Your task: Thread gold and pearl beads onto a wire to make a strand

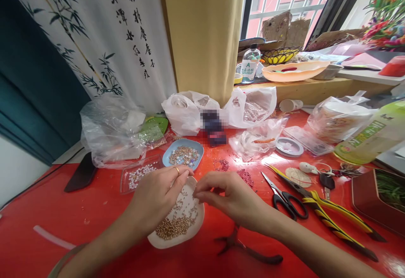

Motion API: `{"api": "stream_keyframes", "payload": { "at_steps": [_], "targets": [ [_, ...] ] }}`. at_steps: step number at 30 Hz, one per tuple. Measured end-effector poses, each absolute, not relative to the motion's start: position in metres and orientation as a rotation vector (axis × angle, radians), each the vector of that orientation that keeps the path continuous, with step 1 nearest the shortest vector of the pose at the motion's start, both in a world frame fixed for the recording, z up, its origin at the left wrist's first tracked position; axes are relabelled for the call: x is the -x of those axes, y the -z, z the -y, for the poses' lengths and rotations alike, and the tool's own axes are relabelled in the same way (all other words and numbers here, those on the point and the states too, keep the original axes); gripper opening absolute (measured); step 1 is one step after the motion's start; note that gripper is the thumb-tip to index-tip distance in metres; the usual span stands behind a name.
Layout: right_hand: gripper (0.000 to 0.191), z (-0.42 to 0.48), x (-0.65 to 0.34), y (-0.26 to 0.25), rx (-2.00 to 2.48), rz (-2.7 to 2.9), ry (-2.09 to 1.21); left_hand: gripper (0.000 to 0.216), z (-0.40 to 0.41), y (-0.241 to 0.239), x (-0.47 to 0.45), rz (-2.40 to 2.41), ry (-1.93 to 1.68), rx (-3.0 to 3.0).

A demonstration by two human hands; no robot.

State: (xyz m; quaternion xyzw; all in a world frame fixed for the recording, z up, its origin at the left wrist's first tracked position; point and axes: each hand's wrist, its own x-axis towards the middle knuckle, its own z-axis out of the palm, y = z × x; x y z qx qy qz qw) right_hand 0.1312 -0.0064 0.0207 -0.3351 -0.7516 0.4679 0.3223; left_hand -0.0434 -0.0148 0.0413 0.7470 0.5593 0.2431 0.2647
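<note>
My left hand (158,191) hovers above the upper part of a white dish (195,228), thumb and forefinger pinched together, a ring on one finger. Across from it, my right hand (229,193) is pinched at the dish's right rim. Anything between either hand's fingertips is too small to make out. Small gold beads (172,228) are heaped at the near end of the dish, with others scattered farther up. Just beyond my hands lies a blue dish (201,153) of mixed gold and pale beads. A clear tray (124,185) of white beads (142,174) sits partly behind my left hand.
Dark-handled pliers (236,244) lie below my right forearm. To the right are black scissors (286,202), yellow-black pliers (319,204) and a planter box (363,198). Red beads (245,177) are scattered behind my right hand. Plastic bags (110,130) line the back; a phone (81,172) lies left.
</note>
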Motion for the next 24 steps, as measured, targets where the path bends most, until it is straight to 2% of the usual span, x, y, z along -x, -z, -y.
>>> {"api": "stream_keyframes", "payload": {
  "at_steps": [3, 9, 15, 24],
  "targets": [
    [0.015, 0.011, -0.132, -0.03, 0.945, 1.997, -1.243, 0.027, 0.016, -0.038, 0.041, -1.374, -0.771, -2.026],
    [0.016, 0.021, -0.13, -0.034, 1.074, 1.955, -1.4, 0.029, 0.021, -0.029, 0.026, -1.102, -0.761, -1.659],
    [0.017, 0.022, -0.132, -0.039, 0.981, 1.84, -1.661, 0.031, 0.023, -0.02, 0.022, -1.092, -0.72, -1.491],
    [0.011, 0.003, -0.14, -0.03, 0.969, 1.613, -1.814, 0.031, 0.017, -0.021, 0.03, -1.129, -0.615, -1.472]
  ]
}}
